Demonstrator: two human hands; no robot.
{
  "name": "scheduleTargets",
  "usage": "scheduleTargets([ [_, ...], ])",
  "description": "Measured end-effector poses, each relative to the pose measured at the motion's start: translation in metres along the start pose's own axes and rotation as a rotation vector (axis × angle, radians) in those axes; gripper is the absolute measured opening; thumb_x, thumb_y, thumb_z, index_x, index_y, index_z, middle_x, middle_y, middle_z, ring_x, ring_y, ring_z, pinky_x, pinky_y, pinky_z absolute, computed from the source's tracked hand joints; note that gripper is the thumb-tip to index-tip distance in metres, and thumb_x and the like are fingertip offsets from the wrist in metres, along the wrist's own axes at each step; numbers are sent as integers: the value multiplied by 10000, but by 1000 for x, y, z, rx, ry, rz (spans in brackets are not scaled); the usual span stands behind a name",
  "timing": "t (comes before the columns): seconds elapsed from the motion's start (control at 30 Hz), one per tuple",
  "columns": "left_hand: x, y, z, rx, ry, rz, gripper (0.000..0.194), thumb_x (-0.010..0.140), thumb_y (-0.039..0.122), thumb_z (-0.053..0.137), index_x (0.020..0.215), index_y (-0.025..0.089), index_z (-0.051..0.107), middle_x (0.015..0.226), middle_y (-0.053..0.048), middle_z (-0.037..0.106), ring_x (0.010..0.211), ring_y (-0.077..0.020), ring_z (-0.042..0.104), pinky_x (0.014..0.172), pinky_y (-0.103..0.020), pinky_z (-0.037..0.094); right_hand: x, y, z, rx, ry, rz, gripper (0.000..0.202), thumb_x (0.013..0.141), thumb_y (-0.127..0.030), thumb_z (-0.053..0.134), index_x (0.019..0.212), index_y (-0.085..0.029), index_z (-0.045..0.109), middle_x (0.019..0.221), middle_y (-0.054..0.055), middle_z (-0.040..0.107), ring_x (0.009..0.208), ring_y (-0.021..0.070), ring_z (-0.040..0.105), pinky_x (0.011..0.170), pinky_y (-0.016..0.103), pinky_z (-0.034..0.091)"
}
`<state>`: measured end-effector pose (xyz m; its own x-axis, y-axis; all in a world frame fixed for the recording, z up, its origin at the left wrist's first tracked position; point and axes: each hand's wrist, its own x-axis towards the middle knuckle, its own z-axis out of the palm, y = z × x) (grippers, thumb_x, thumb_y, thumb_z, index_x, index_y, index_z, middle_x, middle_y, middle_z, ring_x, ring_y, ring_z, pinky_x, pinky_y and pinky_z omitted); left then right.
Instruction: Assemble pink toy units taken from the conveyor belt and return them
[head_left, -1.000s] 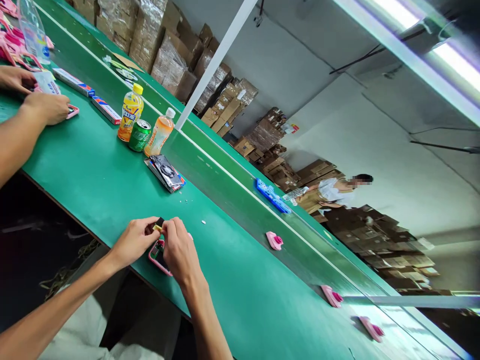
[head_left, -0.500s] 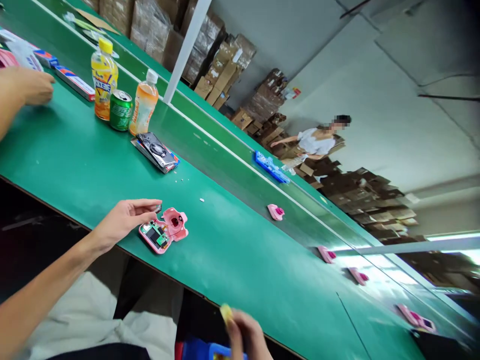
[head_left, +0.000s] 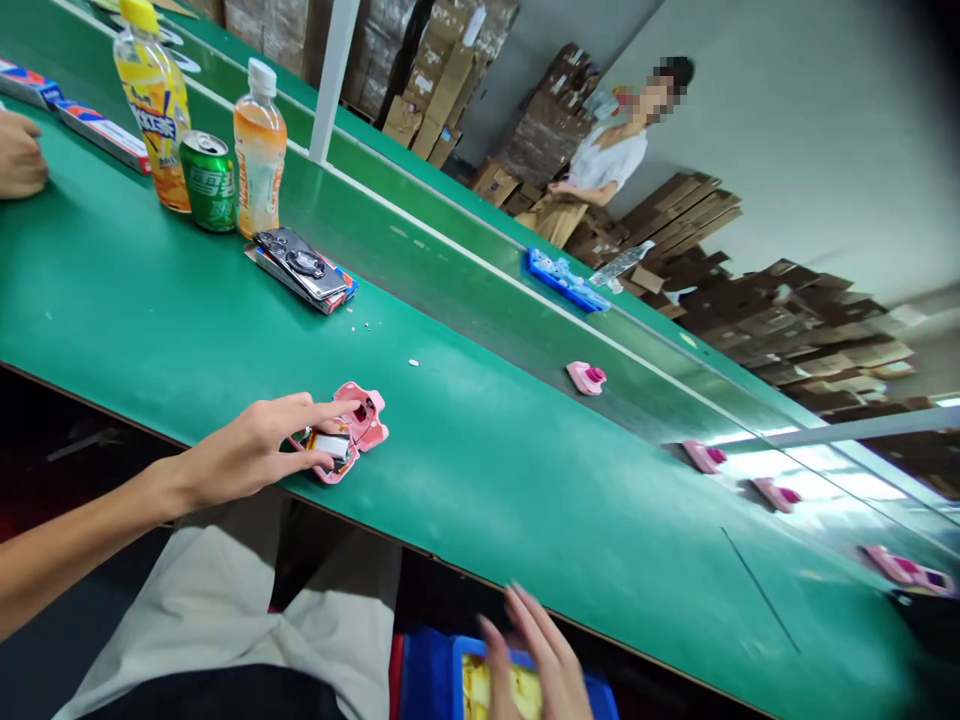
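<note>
The pink case (head_left: 369,432) lies on the counter (head_left: 525,520) at the left grip (head_left: 262,440), fingers parted; the right grip (head_left: 541,662), spread, is farther, right of the case by a blue bin (head_left: 457,665)

Upper left: yellow-capped bottle (head_left: 155,115), green can (head_left: 208,185), white-capped bottle (head_left: 260,150), close together.
Left of centre: dark phone (head_left: 300,262) atop flat box (head_left: 348,294).
Top, right of centre: person (head_left: 609,160), white top.
Upper right: heaped cartons (head_left: 787,325).

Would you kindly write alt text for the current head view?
A person's left hand touches an open pink case on a green table, while the right hand, open, is over a blue bin of yellow pieces. Two bottles and a can stand farther back.
</note>
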<state>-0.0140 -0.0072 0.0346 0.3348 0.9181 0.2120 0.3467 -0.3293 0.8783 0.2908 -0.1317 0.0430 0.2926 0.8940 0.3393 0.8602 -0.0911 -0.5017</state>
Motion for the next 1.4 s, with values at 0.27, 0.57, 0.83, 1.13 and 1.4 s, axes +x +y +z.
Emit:
scheduleTargets([
  [0.27,2,9,10,5,-153,157,444,993,260,553,1435,231,570,1353,-58,664,1267,-228,597,1091,-336,468,90,-105,60,134,-530,-977,267,1019,-107,464,1192,-165,659,1190,110,727,1110,223,667,969,403,579],
  [0.57,-12,-13,10,152,51,237,699,851,401,799,1461,213,514,1522,-149,498,1382,-312,448,1147,-479,436,92,-100,55,251,-502,-859,297,964,-61,576,1176,-217,715,1054,30,776,891,170,673,743,299,586],
  [0.83,-8,-19,22,264,211,190,203,1036,160,501,1014,139,702,1073,-79,684,991,-186,652,885,-311,547,79,-96,61,199,-478,-866,302,962,-22,543,1174,-161,707,1114,54,763,889,178,636,760,301,586],
  [1.13,-10,-17,23,323,221,221,174,1037,143,495,1005,132,665,1022,-76,693,967,-190,649,854,-313,540,66,-88,76,-1,-447,-995,303,961,-5,498,1196,-48,685,1119,130,743,880,218,597,790,348,607],
  [1.4,-12,-15,15,319,100,261,174,1010,143,540,1138,119,656,1124,-110,695,1094,-227,634,943,-346,545,64,-93,77,-201,-392,-1108,359,976,-25,424,1243,17,661,1164,178,733,914,248,623,819,371,615],
])
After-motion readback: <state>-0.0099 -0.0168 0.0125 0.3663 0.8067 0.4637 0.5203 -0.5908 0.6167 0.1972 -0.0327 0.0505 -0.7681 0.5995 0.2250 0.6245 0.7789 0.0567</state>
